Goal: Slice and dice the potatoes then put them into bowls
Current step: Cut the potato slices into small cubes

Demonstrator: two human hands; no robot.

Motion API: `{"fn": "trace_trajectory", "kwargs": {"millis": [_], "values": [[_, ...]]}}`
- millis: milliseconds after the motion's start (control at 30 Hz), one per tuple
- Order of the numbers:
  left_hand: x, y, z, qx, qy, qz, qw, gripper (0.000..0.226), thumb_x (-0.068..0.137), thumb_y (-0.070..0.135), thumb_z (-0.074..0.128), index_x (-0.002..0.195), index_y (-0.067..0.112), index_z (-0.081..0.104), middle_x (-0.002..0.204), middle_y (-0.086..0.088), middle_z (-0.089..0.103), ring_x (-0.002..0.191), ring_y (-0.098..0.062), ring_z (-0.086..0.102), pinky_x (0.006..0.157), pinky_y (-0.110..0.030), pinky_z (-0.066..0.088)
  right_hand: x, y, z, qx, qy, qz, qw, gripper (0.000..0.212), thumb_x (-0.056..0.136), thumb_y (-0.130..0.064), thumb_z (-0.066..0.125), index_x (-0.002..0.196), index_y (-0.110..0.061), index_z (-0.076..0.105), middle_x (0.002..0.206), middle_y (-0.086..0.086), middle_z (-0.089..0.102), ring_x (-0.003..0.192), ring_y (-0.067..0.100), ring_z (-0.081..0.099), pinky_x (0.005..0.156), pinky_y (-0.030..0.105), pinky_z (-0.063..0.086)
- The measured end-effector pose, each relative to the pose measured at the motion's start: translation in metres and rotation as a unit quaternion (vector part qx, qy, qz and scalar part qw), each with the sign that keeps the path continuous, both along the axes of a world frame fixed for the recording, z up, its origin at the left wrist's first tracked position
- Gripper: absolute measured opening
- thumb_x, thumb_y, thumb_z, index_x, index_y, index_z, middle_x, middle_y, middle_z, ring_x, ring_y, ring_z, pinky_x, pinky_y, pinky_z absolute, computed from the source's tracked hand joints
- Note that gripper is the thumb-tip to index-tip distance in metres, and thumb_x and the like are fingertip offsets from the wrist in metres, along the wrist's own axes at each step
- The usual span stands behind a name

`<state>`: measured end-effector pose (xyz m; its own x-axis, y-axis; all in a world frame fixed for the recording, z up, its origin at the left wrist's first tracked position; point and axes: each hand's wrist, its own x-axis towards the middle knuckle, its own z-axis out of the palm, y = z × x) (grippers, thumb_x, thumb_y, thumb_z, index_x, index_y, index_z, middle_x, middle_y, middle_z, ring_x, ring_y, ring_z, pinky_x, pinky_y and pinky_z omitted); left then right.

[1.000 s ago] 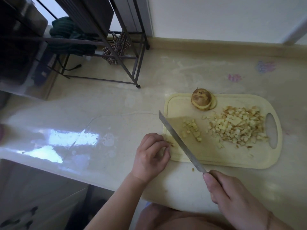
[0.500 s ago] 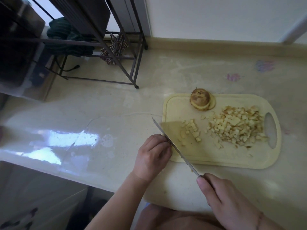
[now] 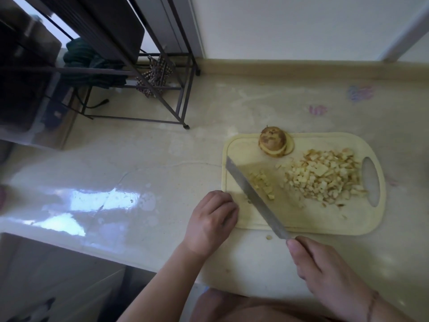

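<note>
A pale yellow cutting board (image 3: 301, 219) lies on the counter. Its right half carries a large heap of diced potato (image 3: 325, 180). A small cluster of dice (image 3: 262, 184) sits near the board's left side. At the far edge rests a brown potato end on a few slices (image 3: 274, 141). My right hand (image 3: 325, 270) grips the handle of a long knife (image 3: 253, 196). Its blade slants across the board's left part, just left of the small cluster. My left hand (image 3: 211, 221) rests with fingers curled at the board's front left corner, nothing visible in it.
One stray potato bit (image 3: 268, 237) lies on the counter in front of the board. A black metal rack (image 3: 162, 84) with cloths stands at the back left. The counter's front edge (image 3: 92, 249) runs to my left. No bowl is in view.
The knife blade swung left over my left hand's fingers, then back right against the small cluster. My left hand has stayed at the board's corner.
</note>
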<state>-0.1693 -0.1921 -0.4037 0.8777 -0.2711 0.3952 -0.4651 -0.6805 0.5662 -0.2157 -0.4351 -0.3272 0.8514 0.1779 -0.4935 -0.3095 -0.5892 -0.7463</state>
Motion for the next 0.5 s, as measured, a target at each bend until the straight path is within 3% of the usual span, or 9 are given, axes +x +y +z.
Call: {"fn": "trace_trajectory", "kwargs": {"millis": [167,300,500], "values": [[0.005,-0.009,-0.004,0.012,0.012,-0.004,1.000,0.006,0.093,0.002,0.069,0.090,0.001,0.074,0.096,-0.008,0.069,0.086,-0.024,0.064,0.079,-0.028,0.054,0.006,-0.034,0.000,-0.017,-0.011,-0.032,0.999,0.056,0.078,-0.079,0.029,0.072,-0.028,0.050,0.048,-0.003,0.047,0.043,0.008,0.041,0.047,0.016,0.030],[0.009,-0.019,-0.001,-0.021,0.044,0.023,0.999,0.009,0.094,0.006,0.068,0.089,0.001,0.073,0.098,-0.005,0.068,0.085,-0.016,0.064,0.078,-0.017,0.051,0.010,-0.049,0.000,0.011,0.024,-0.066,0.997,0.059,0.078,-0.076,0.033,0.070,-0.019,0.045,0.049,-0.004,0.038,0.044,0.006,0.033,0.043,0.016,0.029],[0.033,-0.061,0.005,-0.075,0.108,0.016,0.991,0.011,0.081,0.000,0.081,0.082,0.006,0.072,0.094,0.000,0.064,0.076,0.007,0.048,0.072,-0.005,0.041,0.011,-0.060,0.013,0.037,0.020,-0.032,0.999,0.055,0.082,-0.072,0.037,0.070,-0.019,0.047,0.051,-0.004,0.044,0.046,0.006,0.038,0.047,0.019,0.032]]}}
